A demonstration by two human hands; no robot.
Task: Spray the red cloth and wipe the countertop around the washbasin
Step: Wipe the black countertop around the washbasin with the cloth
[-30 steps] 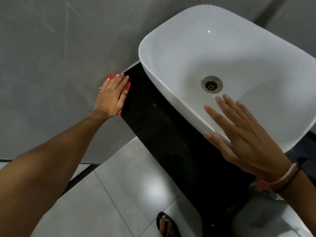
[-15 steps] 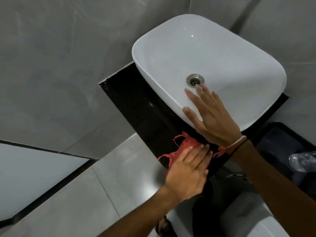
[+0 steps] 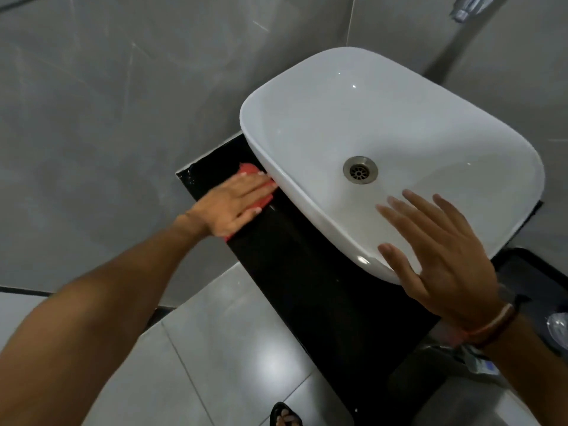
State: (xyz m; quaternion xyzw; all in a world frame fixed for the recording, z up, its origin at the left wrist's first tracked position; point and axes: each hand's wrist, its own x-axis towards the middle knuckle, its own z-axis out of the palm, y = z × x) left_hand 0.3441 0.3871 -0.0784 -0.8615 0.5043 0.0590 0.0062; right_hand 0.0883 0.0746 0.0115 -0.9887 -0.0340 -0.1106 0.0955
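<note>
Cloth (image 3: 249, 169), red and mostly hidden, lies flat on the black countertop (image 3: 307, 272) at its far left end, tucked right against the left side of the white washbasin (image 3: 307, 124). The left hand (image 3: 233, 201) presses down on it, palm flat, fingers straight and close together, with the fingertips (image 3: 270, 187) reaching the base of the basin wall; only a rounded red edge above the fingers, a strip under the fingertips and a sliver below the heel of the hand show. The left forearm stretches in from the lower left corner of the view. The right hand (image 3: 442, 256) is spread over the near right corner of the washbasin, fingers extended and fanned apart, holding nothing; the thumb lies over the rim, though whether the palm touches the rim cannot be told. A thin band sits around the right wrist. The washbasin is a rounded rectangular bowl standing on top of the countertop, with a metal drain (image 3: 360, 169) in its middle. The countertop runs as a dark glossy strip from the grey wall (image 3: 107, 118) on the left down toward the lower right. Below it lies a pale tiled floor (image 3: 215, 348), and a foot in a dark sandal (image 3: 284, 416) shows at the bottom edge. A bit of chrome fitting (image 3: 467, 6) shows at the top right corner.
</note>
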